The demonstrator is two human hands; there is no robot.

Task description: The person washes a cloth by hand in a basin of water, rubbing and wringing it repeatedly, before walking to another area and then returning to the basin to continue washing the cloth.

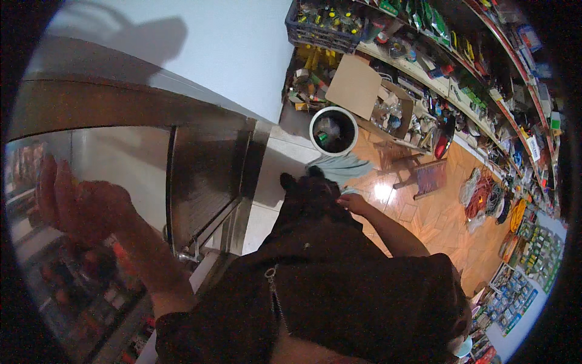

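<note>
My left hand (pixel 91 204) is raised over the glass pane (pixel 122 154) of a dark-framed case or door at the left. It is dim and blurred, and I cannot tell whether it touches the glass or holds anything. A metal handle or lock (pixel 186 257) sits on the frame beside my left forearm. My right hand (pixel 354 203) is at the lower edge of my dark zip-front top (pixel 313 218), its fingers closed on the cloth. Just beyond my body stands a round bin (pixel 314 143) with a pale rim, containing clear plastic and something green.
An open cardboard box (pixel 357 86) of mixed goods lies beyond the bin, below a dark plastic crate (pixel 313 40). Packed shelves (pixel 454 100) curve along the right. A small wooden stool (pixel 429 177) and several coils of cable (pixel 479 195) are on the tiled floor.
</note>
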